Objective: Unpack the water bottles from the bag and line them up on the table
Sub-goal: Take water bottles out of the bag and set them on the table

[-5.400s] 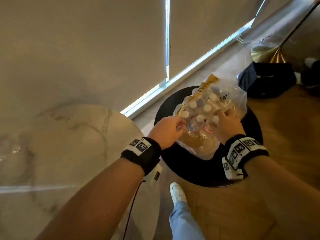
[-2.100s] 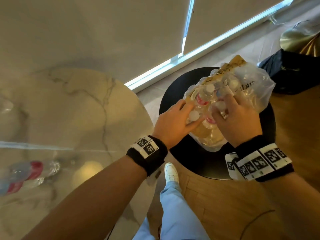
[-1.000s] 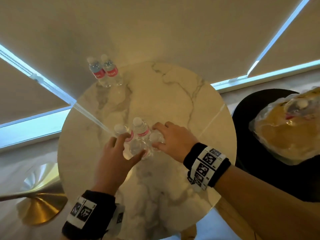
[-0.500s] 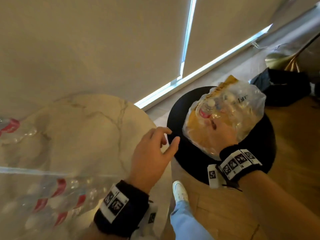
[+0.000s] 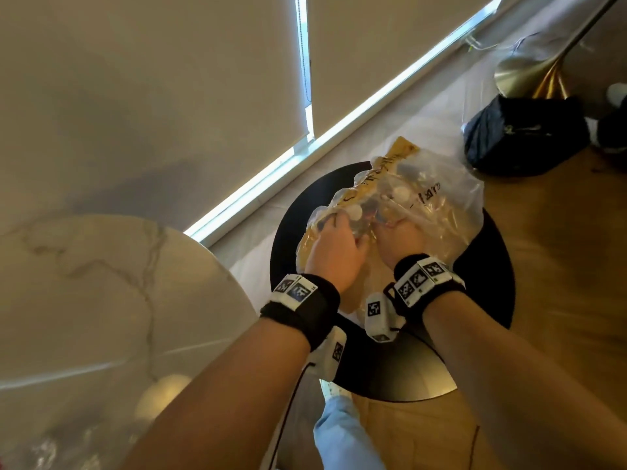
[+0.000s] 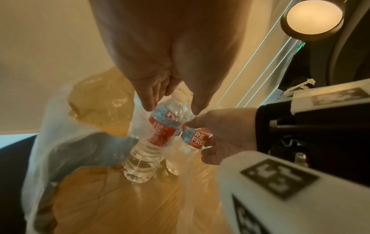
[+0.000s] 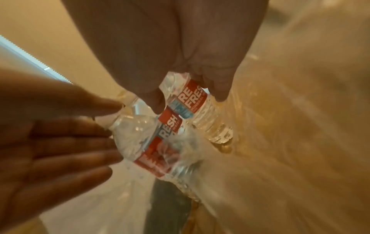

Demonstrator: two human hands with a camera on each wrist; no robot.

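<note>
A clear and yellow plastic bag (image 5: 444, 212) lies open on a round black side table (image 5: 492, 300). Both my hands are inside it. My left hand (image 5: 342, 232) holds the shoulder of a red-labelled water bottle (image 6: 158, 131) between thumb and fingers (image 6: 148, 102). My right hand (image 5: 395, 232) grips a second bottle (image 7: 198, 110) right beside it, fingers round its label. In the right wrist view my left hand (image 7: 60, 142) reaches the first bottle (image 7: 152, 142), which leans over. White caps of more bottles (image 5: 402, 191) show through the plastic. The marble table (image 5: 101, 300) is at the left.
A black bag (image 5: 522, 137) and a brass lamp base (image 5: 529, 72) sit on the floor beyond the side table. Roller blinds and a window sill run behind. My leg and shoe (image 5: 342, 432) stand between the two tables. Blurred bottles (image 5: 44, 449) show at the marble table's near edge.
A second ago both hands were at bottles on the marble table. Half a second ago my left hand hung open in the air; now it is in the bag on a bottle, beside the right.
</note>
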